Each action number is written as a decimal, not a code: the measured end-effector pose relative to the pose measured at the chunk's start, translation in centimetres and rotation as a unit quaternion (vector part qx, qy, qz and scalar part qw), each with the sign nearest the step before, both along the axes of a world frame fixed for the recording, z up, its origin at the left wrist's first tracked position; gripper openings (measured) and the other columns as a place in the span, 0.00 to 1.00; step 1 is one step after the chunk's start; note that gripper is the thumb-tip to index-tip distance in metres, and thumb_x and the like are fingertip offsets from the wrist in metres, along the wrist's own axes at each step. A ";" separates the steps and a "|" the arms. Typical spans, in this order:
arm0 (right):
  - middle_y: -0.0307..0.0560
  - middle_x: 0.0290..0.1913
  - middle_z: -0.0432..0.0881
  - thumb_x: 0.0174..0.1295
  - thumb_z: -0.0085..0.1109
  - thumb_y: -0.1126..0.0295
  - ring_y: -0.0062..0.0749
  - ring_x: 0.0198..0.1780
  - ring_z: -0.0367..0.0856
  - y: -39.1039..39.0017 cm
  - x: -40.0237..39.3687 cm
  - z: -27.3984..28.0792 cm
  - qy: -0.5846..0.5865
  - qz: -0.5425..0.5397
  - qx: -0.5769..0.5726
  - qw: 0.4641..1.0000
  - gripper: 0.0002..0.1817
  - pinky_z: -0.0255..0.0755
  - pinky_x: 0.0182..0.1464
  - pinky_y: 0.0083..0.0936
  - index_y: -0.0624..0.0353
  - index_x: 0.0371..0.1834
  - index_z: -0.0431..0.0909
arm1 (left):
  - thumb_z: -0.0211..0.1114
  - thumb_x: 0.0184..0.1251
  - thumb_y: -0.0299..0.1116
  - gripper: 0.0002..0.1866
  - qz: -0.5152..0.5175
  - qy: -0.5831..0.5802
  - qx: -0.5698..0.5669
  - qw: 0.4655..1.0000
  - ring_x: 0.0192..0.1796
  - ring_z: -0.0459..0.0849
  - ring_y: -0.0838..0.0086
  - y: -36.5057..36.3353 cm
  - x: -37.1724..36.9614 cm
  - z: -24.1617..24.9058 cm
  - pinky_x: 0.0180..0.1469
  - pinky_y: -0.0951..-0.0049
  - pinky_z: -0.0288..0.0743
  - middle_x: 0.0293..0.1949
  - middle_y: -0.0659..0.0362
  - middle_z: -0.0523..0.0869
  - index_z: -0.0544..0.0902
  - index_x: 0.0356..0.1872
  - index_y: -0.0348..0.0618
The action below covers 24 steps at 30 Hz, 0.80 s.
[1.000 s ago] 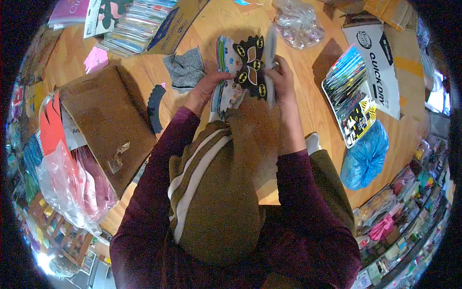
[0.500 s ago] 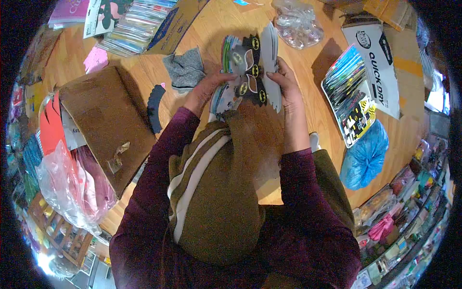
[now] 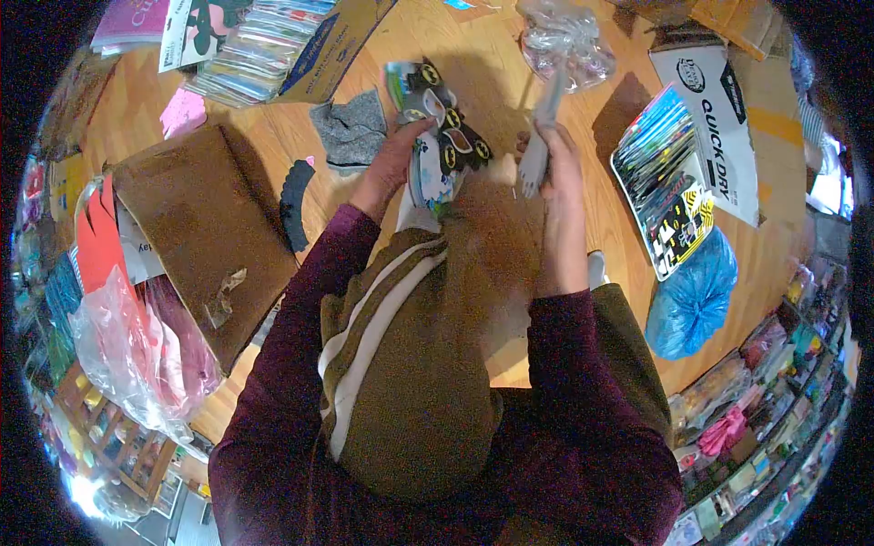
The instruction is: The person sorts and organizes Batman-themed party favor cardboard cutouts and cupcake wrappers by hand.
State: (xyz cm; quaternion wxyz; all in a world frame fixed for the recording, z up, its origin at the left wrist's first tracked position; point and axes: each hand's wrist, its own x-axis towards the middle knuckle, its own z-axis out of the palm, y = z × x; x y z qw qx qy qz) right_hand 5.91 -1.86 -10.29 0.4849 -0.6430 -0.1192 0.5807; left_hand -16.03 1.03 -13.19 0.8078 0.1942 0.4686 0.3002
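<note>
My left hand is closed around a stack of printed paper cutouts, its thumb across the top. Black pieces with yellow bat emblems fan out from the right side of that stack. In my right hand, thumb and fingers grip a second, thinner stack of pale paper cutouts, tilted nearly edge-on to me. The two stacks are apart, above the wooden floor and beyond my knee. Blur hides the print on the right-hand stack.
A brown cardboard box with plastic-wrapped pieces is at left, near a grey cloth and black scalloped strip. At right are a box of cards and blue plastic bag. A clear bag lies ahead.
The cutouts held together between both hands are now split into two stacks. My right hand has moved slightly right and turned its stack edge-on; the left stack has tilted.
</note>
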 end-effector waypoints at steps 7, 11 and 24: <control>0.48 0.30 0.76 0.56 0.52 0.59 0.33 0.29 0.76 -1.9 -2.5 1.3 0.180 -0.054 -0.035 0.981 0.19 0.72 0.28 0.26 0.61 0.45 0.68 | 0.57 0.54 0.26 0.14 0.121 0.000 0.149 0.981 0.34 0.80 0.74 0.1 -0.1 -1.0 0.38 0.75 0.75 0.34 0.60 0.79 0.73 0.44 0.41; 0.47 0.31 0.76 0.55 0.52 0.59 0.30 0.29 0.75 -1.8 -5.1 1.5 0.292 0.011 -0.008 0.956 0.19 0.72 0.29 0.24 0.61 0.44 0.68 | 0.59 0.51 0.21 0.18 0.123 -0.024 0.244 0.962 0.39 0.78 0.74 0.3 0.3 0.2 0.44 0.75 0.73 0.37 0.60 0.79 0.71 0.45 0.41; 0.45 0.26 0.77 0.53 0.54 0.65 0.29 0.25 0.75 2.3 -5.1 -1.7 0.209 -0.012 0.016 0.978 0.13 0.70 0.27 0.23 0.66 0.34 0.73 | 0.67 0.40 0.23 0.41 -0.023 0.082 0.316 0.945 0.52 0.72 0.68 -0.4 2.3 2.1 0.54 0.68 0.66 0.51 0.54 0.72 0.57 0.59 0.40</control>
